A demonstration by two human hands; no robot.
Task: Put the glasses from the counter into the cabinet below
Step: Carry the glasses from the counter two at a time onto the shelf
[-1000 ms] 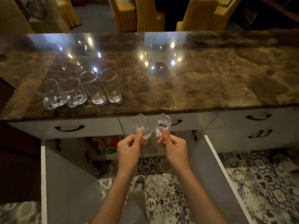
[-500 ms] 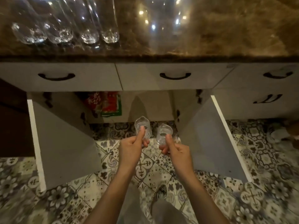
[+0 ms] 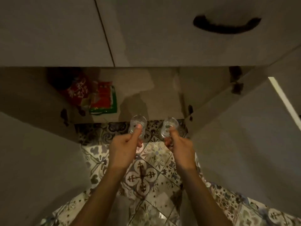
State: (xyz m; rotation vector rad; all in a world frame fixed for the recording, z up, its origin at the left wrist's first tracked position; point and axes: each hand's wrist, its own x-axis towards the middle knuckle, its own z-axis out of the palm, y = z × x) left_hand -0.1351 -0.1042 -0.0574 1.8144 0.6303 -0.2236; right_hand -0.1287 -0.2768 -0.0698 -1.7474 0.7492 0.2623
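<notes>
You have dropped lower, both hands now at the open white cabinet (image 3: 146, 103). Your left hand (image 3: 125, 147) grips one small clear glass (image 3: 138, 126), your right hand (image 3: 180, 146) another (image 3: 170, 126); neither is shelved yet.

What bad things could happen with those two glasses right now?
Each glass, left and right, is pinched by only a thumb and fingers over the hard tiled floor; a slip would likely break it. The cabinet shelf's front edge is close ahead, so a glass might knock it going in.
</notes>
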